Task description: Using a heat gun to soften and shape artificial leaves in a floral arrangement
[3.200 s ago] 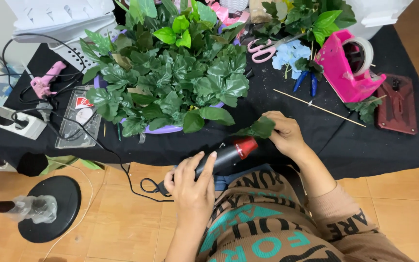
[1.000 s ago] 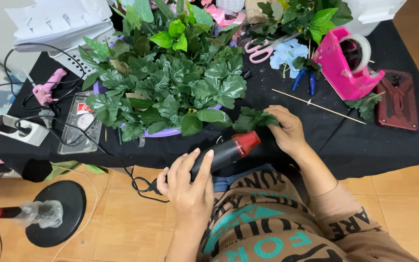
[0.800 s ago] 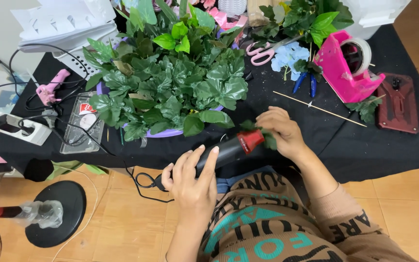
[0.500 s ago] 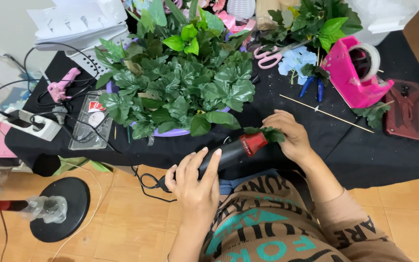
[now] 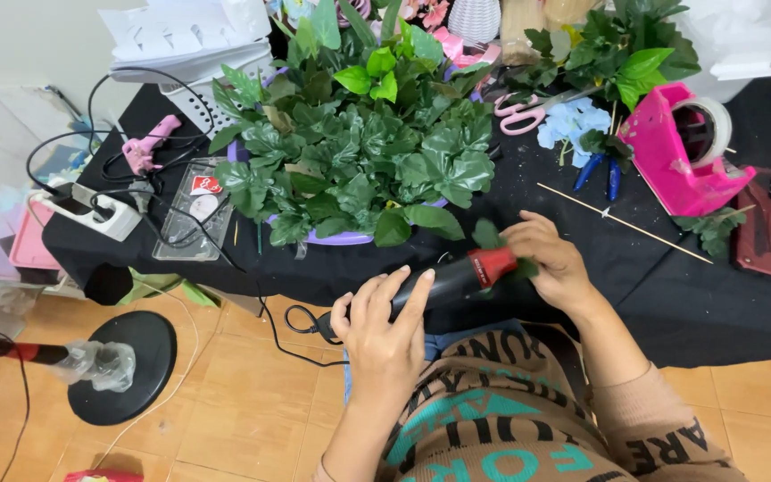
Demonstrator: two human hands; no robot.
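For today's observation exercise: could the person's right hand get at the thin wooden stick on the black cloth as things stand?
Probably yes: the wooden stick lies bare on the cloth just beyond the right hand, nothing between, though that hand holds a green leaf.

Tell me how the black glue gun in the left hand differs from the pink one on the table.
The black glue gun has a red tip and is gripped by the left hand, its tip at the leaf the right hand holds. The pink glue gun is all pink, looks smaller and lies untouched on the black tablecloth near the power strip. Both have a black cord attached.
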